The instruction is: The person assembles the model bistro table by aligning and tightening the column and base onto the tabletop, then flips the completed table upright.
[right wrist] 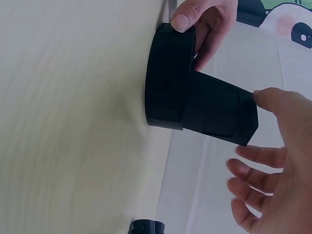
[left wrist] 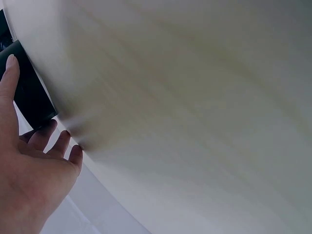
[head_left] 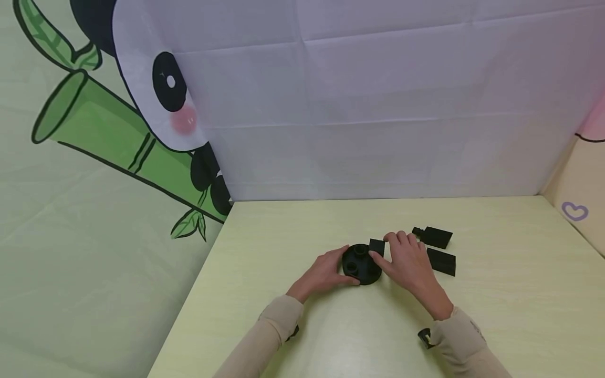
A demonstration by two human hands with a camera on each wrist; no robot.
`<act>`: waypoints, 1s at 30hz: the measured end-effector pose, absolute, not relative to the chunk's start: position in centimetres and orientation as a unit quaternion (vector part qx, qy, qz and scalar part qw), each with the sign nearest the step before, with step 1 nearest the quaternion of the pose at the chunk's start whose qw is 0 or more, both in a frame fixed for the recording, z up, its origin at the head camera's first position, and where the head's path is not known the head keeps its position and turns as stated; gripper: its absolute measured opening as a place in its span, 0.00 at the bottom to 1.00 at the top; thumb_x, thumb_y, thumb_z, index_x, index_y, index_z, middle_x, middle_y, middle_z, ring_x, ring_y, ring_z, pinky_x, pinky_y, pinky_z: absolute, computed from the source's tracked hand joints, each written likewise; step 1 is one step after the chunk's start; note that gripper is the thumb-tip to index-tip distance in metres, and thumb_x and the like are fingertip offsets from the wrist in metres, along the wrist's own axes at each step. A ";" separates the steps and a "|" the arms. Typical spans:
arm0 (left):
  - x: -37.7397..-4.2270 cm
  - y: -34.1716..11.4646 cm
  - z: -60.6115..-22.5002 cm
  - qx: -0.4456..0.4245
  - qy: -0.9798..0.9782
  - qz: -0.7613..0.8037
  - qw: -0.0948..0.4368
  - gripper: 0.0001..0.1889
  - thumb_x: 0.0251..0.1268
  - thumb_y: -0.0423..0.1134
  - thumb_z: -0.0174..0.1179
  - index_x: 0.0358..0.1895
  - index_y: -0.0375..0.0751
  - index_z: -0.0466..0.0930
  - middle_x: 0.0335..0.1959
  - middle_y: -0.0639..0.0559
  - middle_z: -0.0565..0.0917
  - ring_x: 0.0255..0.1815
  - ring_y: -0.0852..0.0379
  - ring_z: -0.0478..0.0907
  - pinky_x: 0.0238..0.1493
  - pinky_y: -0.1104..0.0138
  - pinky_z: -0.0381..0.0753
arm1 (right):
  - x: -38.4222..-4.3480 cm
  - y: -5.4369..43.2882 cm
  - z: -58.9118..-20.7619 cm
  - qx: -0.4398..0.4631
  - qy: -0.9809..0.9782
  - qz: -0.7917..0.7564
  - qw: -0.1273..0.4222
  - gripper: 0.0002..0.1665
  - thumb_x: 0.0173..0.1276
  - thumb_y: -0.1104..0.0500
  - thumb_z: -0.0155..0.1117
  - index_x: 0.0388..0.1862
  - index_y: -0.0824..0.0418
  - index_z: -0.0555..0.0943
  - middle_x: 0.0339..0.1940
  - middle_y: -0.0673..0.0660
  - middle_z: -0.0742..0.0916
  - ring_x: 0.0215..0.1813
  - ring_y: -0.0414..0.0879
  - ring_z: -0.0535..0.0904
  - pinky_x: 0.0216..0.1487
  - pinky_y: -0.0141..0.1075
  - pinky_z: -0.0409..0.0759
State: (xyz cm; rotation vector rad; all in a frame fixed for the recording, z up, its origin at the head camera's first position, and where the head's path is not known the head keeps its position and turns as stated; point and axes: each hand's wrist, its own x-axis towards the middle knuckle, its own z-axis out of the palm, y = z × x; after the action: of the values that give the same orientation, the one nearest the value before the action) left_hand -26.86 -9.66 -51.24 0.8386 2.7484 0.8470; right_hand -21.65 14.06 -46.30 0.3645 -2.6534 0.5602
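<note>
On the counter [head_left: 264, 236], the left hand [head_left: 326, 270] wraps its grip around the round black base [head_left: 367, 269]; the right hand [head_left: 408, 262] pinches the black block [head_left: 377, 247] standing on it between thumb and fingers — for a clean fit, the base probably wants firm bracing, and the block straight downward pressure, without any lean.

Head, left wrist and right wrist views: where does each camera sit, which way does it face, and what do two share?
Head: on the head, facing forward and down at the table; left hand, right hand and sleeves show.
Left wrist: on that wrist, facing the round black base; left hand shows.
Right wrist: facing the black block on the base; both hands show.
Shared, head and right wrist: block, base, both hands.
</note>
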 end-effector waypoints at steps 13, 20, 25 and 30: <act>-27.0 -9.6 -51.2 0.286 0.913 0.282 0.071 0.51 0.60 0.59 0.75 0.81 0.40 0.61 0.76 0.48 0.70 0.76 0.49 0.67 0.73 0.53 0.67 | -21.5 14.4 -46.2 0.118 -0.953 0.197 0.197 0.30 0.69 0.43 0.72 0.50 0.70 0.82 0.43 0.67 0.83 0.48 0.67 0.75 0.49 0.59 0.76; -26.9 -9.6 -50.9 0.284 0.914 0.281 0.070 0.52 0.60 0.59 0.75 0.81 0.39 0.60 0.76 0.47 0.70 0.76 0.48 0.66 0.73 0.53 0.67 | -21.4 14.4 -45.8 0.122 -0.956 0.187 0.192 0.27 0.70 0.46 0.71 0.48 0.70 0.82 0.42 0.66 0.83 0.49 0.67 0.75 0.47 0.60 0.77; -26.8 -9.5 -50.8 0.279 0.916 0.280 0.072 0.52 0.60 0.59 0.75 0.81 0.39 0.60 0.77 0.47 0.69 0.76 0.47 0.66 0.73 0.53 0.67 | -21.4 14.5 -45.7 0.123 -0.956 0.194 0.181 0.32 0.69 0.43 0.71 0.54 0.70 0.81 0.45 0.68 0.83 0.50 0.68 0.75 0.51 0.60 0.77; -26.9 -9.4 -50.9 0.275 0.916 0.282 0.076 0.52 0.60 0.59 0.74 0.81 0.39 0.59 0.77 0.47 0.68 0.77 0.48 0.65 0.74 0.53 0.66 | -21.3 14.9 -45.8 0.160 -0.952 0.206 0.157 0.32 0.71 0.48 0.70 0.62 0.71 0.79 0.50 0.69 0.83 0.54 0.69 0.75 0.51 0.61 0.78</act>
State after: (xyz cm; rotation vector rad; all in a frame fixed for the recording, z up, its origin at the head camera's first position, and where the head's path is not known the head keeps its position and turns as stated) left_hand -26.88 -9.40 -50.88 0.8257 2.7457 0.8439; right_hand -21.32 14.86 -45.75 0.4589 -2.7254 0.5896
